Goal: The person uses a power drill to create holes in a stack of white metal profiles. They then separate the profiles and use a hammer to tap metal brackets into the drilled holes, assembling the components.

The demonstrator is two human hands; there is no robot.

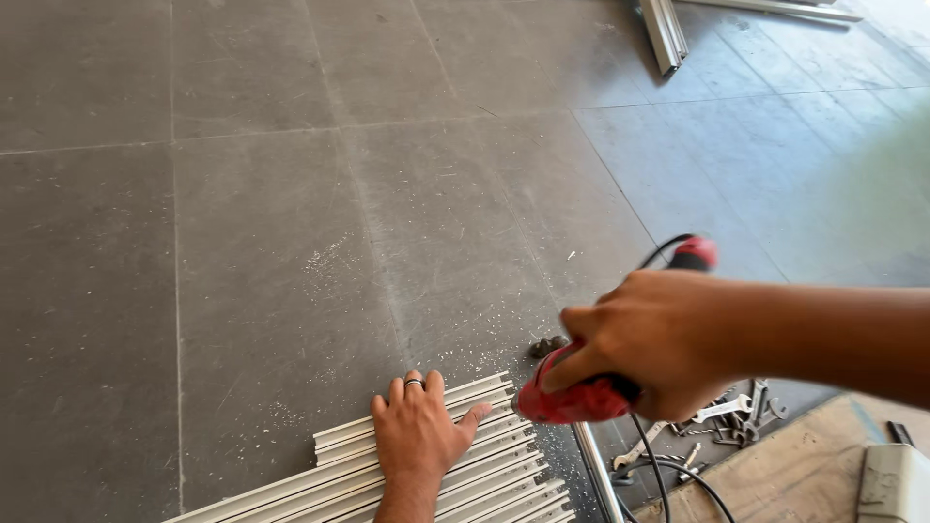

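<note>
Head view looks down at a grey tiled floor. At about 6 o'clock lies a row of pale metal strips, side by side, with their ends pointing up toward 1 o'clock. The left hand lies flat on top of these strips, with the fingers spread open and pressing down. It holds nothing, it only rests there. A dark ring sits on one finger.

At about 4 o'clock the right hand is wrapped tight around a red power drill. The fingers are closed on the red body. The front of the drill points left toward the ends of the strips, just beside the thumb of the left hand. I cannot tell if the tip touches the strips. A black cord runs down from the drill toward the bottom edge, and another bit of cord loops up by the red back end of the drill at 3 o'clock.

Small white bits and dust lie on the floor just above the strips. Under the right hand, near 5 o'clock, are some spanners and small metal parts in a heap. A shiny metal bar lies beside the strips. At the bottom right is a wooden board with a pale box-like thing on it. Far off at 1 o'clock more long metal strips lie on the floor
</note>
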